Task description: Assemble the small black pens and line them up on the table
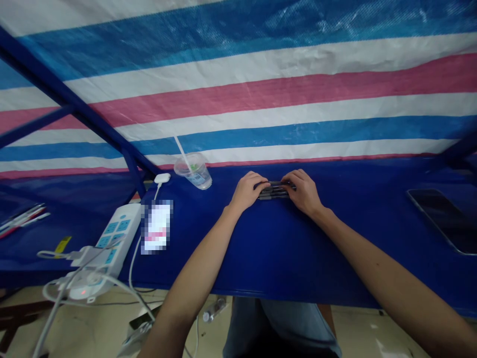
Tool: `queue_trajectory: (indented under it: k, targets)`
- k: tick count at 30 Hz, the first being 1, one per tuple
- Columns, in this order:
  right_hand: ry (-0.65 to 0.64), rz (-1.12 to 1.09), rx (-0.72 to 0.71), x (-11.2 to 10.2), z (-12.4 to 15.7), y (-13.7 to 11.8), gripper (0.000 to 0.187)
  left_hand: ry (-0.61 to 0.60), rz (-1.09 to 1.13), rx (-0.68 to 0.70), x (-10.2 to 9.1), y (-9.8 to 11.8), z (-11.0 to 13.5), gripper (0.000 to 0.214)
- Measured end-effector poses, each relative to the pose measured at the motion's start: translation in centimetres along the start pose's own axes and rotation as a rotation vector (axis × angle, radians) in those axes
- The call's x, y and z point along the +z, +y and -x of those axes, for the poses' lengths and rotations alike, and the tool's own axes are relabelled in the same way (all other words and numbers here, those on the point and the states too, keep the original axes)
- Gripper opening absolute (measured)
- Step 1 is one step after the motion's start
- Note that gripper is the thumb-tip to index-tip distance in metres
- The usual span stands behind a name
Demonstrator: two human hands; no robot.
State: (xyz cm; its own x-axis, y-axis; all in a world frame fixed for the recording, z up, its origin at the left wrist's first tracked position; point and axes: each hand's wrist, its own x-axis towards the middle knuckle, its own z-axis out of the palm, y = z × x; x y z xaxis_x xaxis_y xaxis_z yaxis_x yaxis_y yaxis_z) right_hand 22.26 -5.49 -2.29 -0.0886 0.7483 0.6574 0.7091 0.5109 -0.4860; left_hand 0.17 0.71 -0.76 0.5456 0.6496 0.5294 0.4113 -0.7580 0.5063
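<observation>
Several dark pens lie side by side on the blue tabletop, running left to right between my hands. My left hand is closed on their left ends, thumb at the near side and fingers over the far side. At the right ends, my right hand grips the same bunch with bent fingers. Both ends of the pens are partly hidden by my fingers. The bunch sits low, at or just above the table; I cannot tell whether it touches.
A clear plastic cup with a straw stands left of my hands. Further left are a blurred-out bright screen, a power strip with white cables and some loose pens. A dark phone lies right. Striped sheeting hangs behind.
</observation>
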Motion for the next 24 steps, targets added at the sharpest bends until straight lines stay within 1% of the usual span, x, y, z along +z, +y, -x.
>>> queue_trajectory:
  k: [3, 7, 11, 13, 15, 17, 19, 23, 24]
  targets:
    - [-0.018, 0.005, 0.022, 0.0, 0.0, 0.0, 0.009, 0.036, 0.006, 0.030, 0.1, -0.3, 0.0, 0.015]
    - [-0.043, 0.023, 0.034, 0.1, -0.1, 0.2, 0.012, 0.051, -0.007, 0.060, 0.2, -0.6, 0.1, 0.018]
    - [-0.046, 0.029, 0.057, 0.1, -0.2, 0.1, 0.016, 0.089, 0.011, 0.058, 0.1, -0.4, 0.1, 0.015]
    - [-0.004, 0.021, 0.120, -0.1, -0.2, -0.2, 0.020, 0.136, 0.024, 0.023, 0.0, -0.2, 0.1, 0.015]
    - [0.056, -0.040, 0.233, -0.4, -0.3, -0.5, 0.028, 0.165, 0.026, -0.025, -0.1, -0.1, 0.0, 0.016]
    - [0.106, -0.190, 0.368, -0.8, -0.5, -0.7, 0.037, 0.168, 0.018, -0.065, -0.2, 0.0, 0.0, 0.017]
    - [0.132, -0.413, 0.484, -1.0, -0.7, -0.5, 0.042, 0.169, 0.009, -0.083, -0.3, 0.0, -0.1, 0.018]
    - [0.162, -0.880, 0.659, -1.4, -1.1, 0.7, 0.052, 0.145, 0.003, -0.103, -0.3, 0.0, 0.0, 0.016]
    - [0.146, -0.977, 0.703, -1.5, -1.2, 0.9, 0.052, 0.134, 0.002, -0.113, -0.4, 0.0, 0.0, 0.016]
